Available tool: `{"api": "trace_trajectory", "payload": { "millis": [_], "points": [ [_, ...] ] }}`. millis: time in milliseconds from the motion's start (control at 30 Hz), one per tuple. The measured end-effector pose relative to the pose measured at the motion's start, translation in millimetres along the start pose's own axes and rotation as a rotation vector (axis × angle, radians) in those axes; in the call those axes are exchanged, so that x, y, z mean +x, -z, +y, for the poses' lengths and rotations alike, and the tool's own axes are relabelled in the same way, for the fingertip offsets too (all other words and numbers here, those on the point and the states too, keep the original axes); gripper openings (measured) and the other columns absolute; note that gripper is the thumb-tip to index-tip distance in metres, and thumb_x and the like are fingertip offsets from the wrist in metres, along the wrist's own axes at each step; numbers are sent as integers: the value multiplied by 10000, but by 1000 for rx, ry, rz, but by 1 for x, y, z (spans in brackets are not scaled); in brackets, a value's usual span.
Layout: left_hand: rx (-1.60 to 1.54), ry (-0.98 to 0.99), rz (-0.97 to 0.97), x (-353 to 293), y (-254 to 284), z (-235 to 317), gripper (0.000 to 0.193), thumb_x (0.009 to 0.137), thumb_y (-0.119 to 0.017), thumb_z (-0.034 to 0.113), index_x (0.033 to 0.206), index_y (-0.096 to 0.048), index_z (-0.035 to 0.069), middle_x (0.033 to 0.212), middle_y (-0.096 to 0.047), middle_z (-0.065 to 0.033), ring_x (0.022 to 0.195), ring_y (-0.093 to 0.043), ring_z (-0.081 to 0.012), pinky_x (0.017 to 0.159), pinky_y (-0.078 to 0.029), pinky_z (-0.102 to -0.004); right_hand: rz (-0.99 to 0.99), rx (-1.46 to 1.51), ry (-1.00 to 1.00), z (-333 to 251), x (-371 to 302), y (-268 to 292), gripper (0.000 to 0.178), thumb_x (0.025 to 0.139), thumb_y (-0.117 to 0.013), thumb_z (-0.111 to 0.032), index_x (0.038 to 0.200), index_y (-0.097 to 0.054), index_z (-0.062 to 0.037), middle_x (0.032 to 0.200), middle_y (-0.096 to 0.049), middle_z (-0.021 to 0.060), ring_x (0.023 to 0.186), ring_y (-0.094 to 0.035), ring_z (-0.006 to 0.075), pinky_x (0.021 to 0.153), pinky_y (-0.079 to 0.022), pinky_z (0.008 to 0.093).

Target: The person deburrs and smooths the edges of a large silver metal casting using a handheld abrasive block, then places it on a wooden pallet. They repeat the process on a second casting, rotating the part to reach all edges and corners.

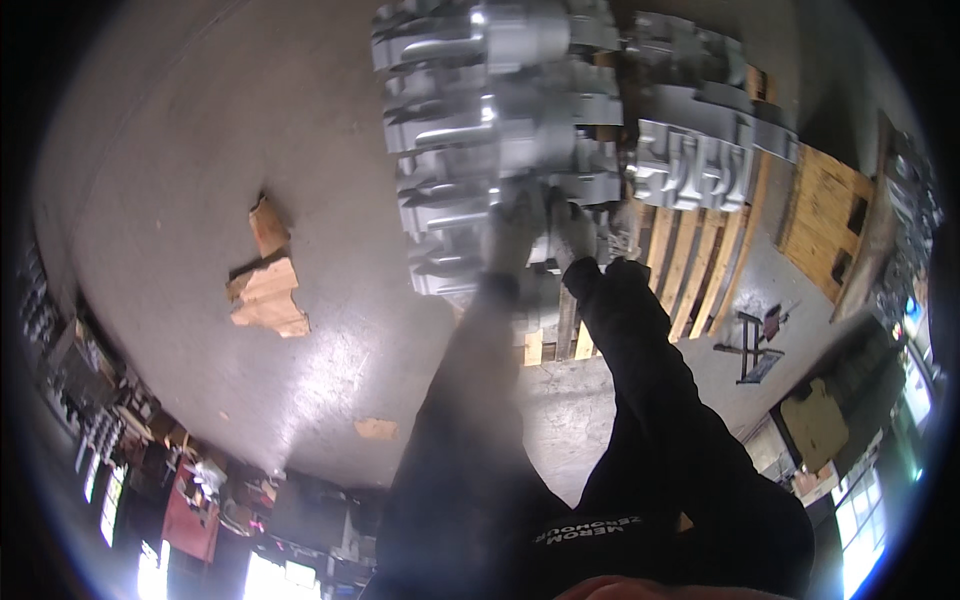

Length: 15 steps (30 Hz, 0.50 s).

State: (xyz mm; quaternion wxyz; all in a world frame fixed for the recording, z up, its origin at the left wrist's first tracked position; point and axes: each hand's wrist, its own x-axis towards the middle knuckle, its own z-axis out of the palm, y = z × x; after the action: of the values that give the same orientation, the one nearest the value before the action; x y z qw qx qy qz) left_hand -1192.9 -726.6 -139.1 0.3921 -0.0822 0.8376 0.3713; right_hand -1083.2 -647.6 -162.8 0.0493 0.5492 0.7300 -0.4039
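Observation:
Grey metal castings [530,120] with ribbed, lobed sides lie in a tall row ahead of me. At the near part of this row, my left hand [512,235] touches a casting; motion blur smears its fingers. Close beside it, my right hand [573,230] has its fingers curled over the edge of a casting. Both hands look pale, as if gloved, and black sleeves cover the arms. The undersides of the castings under my hands are hidden.
More castings [695,165] sit to the right on a slatted wooden pallet [690,265]. Beyond stands a wooden board [825,215]. A small metal stand [750,348] is on the floor at right. Torn cardboard [270,297] lies on the floor at left.

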Motion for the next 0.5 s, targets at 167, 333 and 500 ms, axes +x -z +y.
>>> {"api": "trace_trajectory", "payload": {
  "millis": [167,333,500],
  "points": [
    [-89,16,32,-54,59,-30,580,947,-579,542,983,-702,-24,915,-688,-287,931,-684,-456,794,-520,-530,99,39,-410,18,-81,17,592,1005,-544,-575,1158,-702,-25,1022,-727,224,1006,-683,425,848,-504,466],
    [-56,119,44,-129,94,-94,577,954,-573,539,1015,-687,-23,949,-682,-278,961,-673,-446,824,-510,-523,-18,211,-455,28,-135,-10,563,1000,-561,-550,1173,-689,-30,1045,-720,219,1024,-678,420,861,-504,462],
    [-67,171,40,-172,106,-124,574,962,-566,537,1048,-671,-21,984,-676,-269,992,-661,-436,853,-500,-516,-26,293,-426,34,-139,-27,535,995,-579,-524,1188,-676,-34,1067,-713,215,1041,-672,415,873,-504,458]
  ]
}}
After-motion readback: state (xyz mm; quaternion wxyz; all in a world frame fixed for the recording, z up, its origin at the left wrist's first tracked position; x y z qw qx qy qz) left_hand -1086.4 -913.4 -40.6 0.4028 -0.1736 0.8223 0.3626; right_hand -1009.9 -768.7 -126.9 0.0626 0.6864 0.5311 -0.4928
